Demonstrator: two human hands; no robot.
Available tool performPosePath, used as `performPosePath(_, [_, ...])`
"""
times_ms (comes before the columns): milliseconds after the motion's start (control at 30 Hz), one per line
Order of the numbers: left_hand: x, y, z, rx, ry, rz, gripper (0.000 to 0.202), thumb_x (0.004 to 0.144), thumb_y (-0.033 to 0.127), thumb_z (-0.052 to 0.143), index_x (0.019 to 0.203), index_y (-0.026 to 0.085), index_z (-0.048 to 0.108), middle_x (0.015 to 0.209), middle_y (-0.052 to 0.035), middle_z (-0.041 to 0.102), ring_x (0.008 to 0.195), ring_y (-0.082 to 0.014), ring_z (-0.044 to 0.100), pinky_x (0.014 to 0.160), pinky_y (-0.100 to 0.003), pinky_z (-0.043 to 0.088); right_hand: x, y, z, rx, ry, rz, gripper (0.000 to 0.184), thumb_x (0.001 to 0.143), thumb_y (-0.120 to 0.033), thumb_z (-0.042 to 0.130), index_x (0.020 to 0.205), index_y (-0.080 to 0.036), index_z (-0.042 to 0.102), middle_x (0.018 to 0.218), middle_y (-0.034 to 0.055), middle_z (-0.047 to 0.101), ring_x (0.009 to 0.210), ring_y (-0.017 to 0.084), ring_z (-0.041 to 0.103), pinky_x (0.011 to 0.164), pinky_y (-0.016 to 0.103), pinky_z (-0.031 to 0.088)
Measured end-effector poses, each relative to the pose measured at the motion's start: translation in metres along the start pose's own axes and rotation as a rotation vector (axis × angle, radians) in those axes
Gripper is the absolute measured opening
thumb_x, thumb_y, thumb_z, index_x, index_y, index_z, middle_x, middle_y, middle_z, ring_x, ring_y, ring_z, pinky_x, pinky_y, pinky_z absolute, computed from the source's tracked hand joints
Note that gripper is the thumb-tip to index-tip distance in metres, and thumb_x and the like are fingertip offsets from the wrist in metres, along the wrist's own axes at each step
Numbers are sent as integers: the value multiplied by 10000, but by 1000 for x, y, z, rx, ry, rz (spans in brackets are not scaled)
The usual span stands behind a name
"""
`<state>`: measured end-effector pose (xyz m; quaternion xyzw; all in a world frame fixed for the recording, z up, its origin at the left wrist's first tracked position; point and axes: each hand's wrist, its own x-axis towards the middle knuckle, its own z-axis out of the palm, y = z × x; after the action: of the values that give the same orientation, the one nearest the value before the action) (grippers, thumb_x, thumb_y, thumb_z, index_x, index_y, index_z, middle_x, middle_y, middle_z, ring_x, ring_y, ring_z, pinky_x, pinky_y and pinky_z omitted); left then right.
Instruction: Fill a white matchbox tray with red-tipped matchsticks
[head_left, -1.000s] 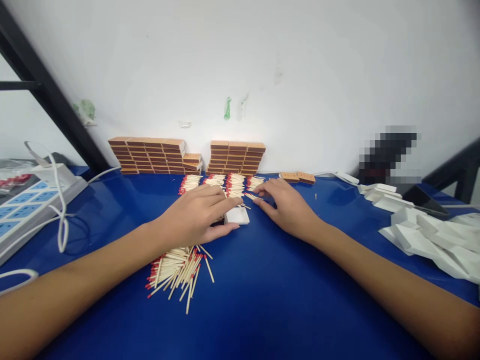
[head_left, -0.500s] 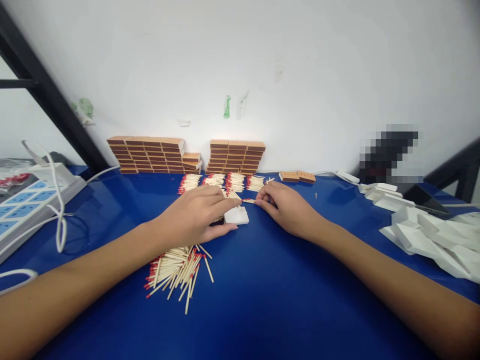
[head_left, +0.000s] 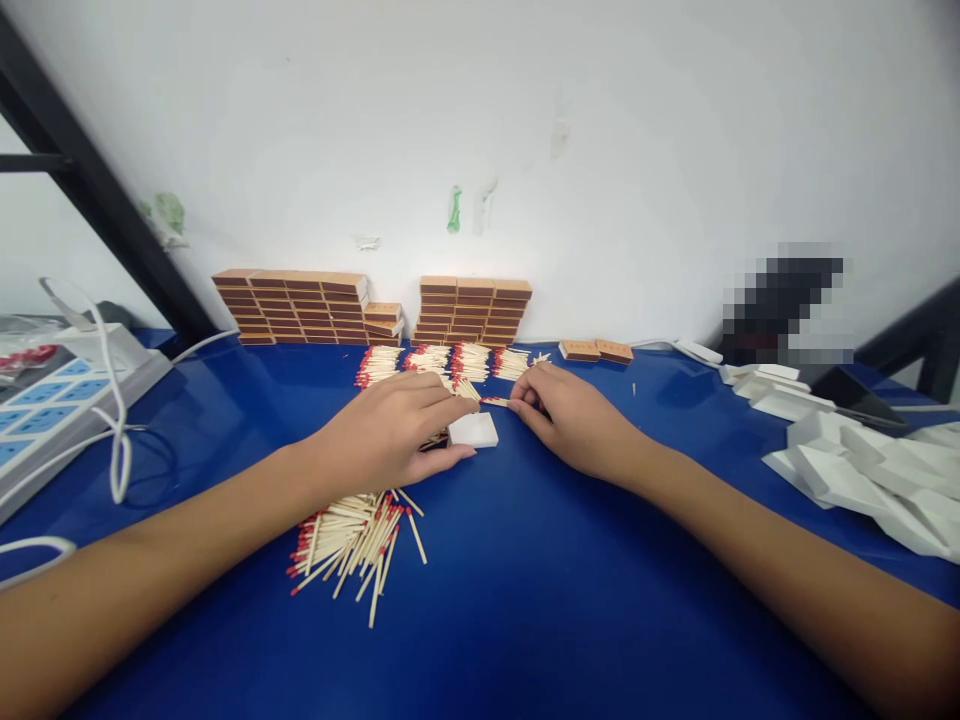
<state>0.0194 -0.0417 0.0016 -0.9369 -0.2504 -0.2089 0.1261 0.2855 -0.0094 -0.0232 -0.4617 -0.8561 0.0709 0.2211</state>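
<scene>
My left hand [head_left: 401,425] curls over the left end of a small white matchbox tray [head_left: 476,430], its thumb along the near side and forefinger along the far side. The tray's left end and whatever lies under the palm are hidden. Just beyond the tray, matches [head_left: 493,401] with red heads lie at the fingertips of my right hand [head_left: 566,410], which pinches their right end between thumb and forefinger. A loose heap of matches [head_left: 356,545] spreads below my left wrist. Several bundles of matches [head_left: 470,362] lie in a row behind both hands.
Brown matchboxes stand stacked against the wall in a left stack [head_left: 292,308] and a middle stack [head_left: 472,310]. Two more matchboxes [head_left: 596,350] lie right of these. White empty trays [head_left: 862,470] pile up at the right. A power strip [head_left: 67,410] with white cables sits at the left.
Both hands stay almost in place, my left around the tray and my right at the matches. The view has shifted very slightly.
</scene>
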Motion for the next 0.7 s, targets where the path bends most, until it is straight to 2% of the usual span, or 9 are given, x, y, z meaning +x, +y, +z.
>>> performPosePath(133, [0, 0, 2, -27, -52, -30, 313, 1014, 380, 624, 1241, 169, 662, 1007, -69, 732, 952, -210, 694, 857, -354, 546, -1, -7, -2, -25, -37, 16, 125, 1021, -250, 489, 961, -191, 582, 981, 64, 650, 839, 170, 554, 744, 292, 402])
performPosePath(300, [0, -1, 3, -34, -48, -8, 279, 1023, 388, 613, 1166, 163, 691, 1002, -72, 734, 929, -201, 689, 834, -344, 541, -3, -13, -4, -46, -110, 62, 129, 1033, -271, 466, 1013, -200, 572, 905, 45, 669, 730, 156, 531, 672, 281, 354])
performPosePath(567, [1, -1, 3, -62, -54, -17, 264, 1022, 388, 615, 1101, 157, 715, 989, -73, 730, 910, -201, 680, 824, -346, 532, -3, -19, -7, -69, -177, 100, 127, 1051, -275, 456, 1053, -195, 555, 951, 57, 691, 819, 179, 577, 721, 290, 370])
performPosePath(700, [1, -1, 3, -78, -53, -36, 266, 1017, 390, 621, 1120, 165, 718, 993, -66, 734, 935, -204, 688, 842, -349, 537, -2, -17, -9, -57, -182, 107, 135, 1048, -286, 470, 1041, -194, 569, 917, 55, 686, 784, 174, 567, 705, 289, 373])
